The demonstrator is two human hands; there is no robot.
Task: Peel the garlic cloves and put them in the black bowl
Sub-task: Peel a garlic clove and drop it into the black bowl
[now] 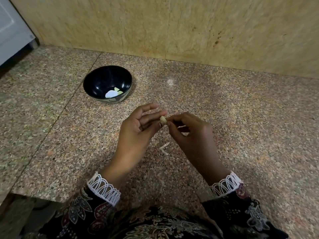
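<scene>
A small pale garlic clove (163, 119) is held above the speckled granite counter, between both hands. My left hand (138, 130) pinches it between thumb and fingertips, palm turned up. My right hand (188, 133) pinches the clove's right end with curled fingers. The black bowl (96, 80) stands on the counter beyond my left hand, apart from both hands. Inside it lie a couple of peeled yellowish cloves (118, 91) beside a white patch on the bottom.
A strip of garlic skin (164, 148) lies on the counter below my hands. A yellowish stone wall (172, 31) rises at the back. A white appliance (12, 31) stands at the far left. The counter's front edge (34, 195) runs at lower left.
</scene>
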